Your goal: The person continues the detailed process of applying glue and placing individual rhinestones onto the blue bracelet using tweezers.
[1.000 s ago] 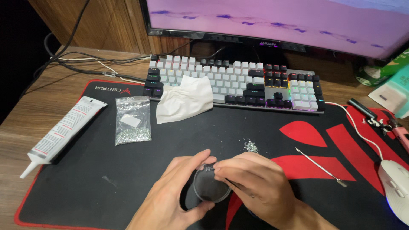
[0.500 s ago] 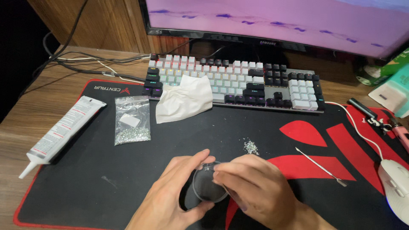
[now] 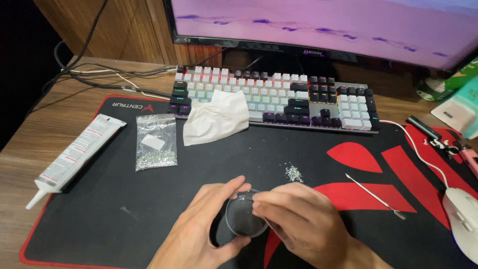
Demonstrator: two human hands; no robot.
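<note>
My left hand grips a small round grey disc-shaped object by its rim, just above the black and red desk mat. My right hand is pinched together at the disc's upper edge, fingertips touching its face where a tiny sparkling speck sits; what the fingers pinch is too small to tell. A small pile of clear rhinestones lies on the mat just beyond my right hand.
A zip bag of rhinestones, a glue tube and a crumpled tissue lie left. A thin metal pick lies right. Keyboard, monitor, white mouse and cables ring the mat.
Both hands stay in nearly the same place; my right fingertips shifted slightly on the disc's upper edge.
</note>
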